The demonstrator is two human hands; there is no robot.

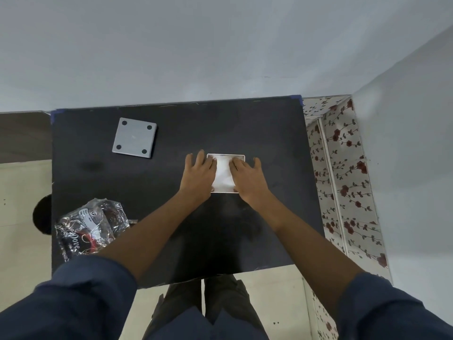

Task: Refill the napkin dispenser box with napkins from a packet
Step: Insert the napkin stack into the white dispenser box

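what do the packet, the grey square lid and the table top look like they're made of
Packet: thin clear plastic film, glossy; it crinkles and glints. Grey lid: looks like rigid matte plastic, possibly painted metal; flat, even grey, with four dark round pads. Table top: dark, smooth, faintly sheened surface, material unclear.

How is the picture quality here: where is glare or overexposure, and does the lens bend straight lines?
Head view: the white napkins in the dispenser box are washed out, so no folds or texture show; the crinkled packet throws small bright reflections; the black table has a soft sheen near its front; the wide-angle lens bows the table edges and stretches the sleeves at the bottom corners.
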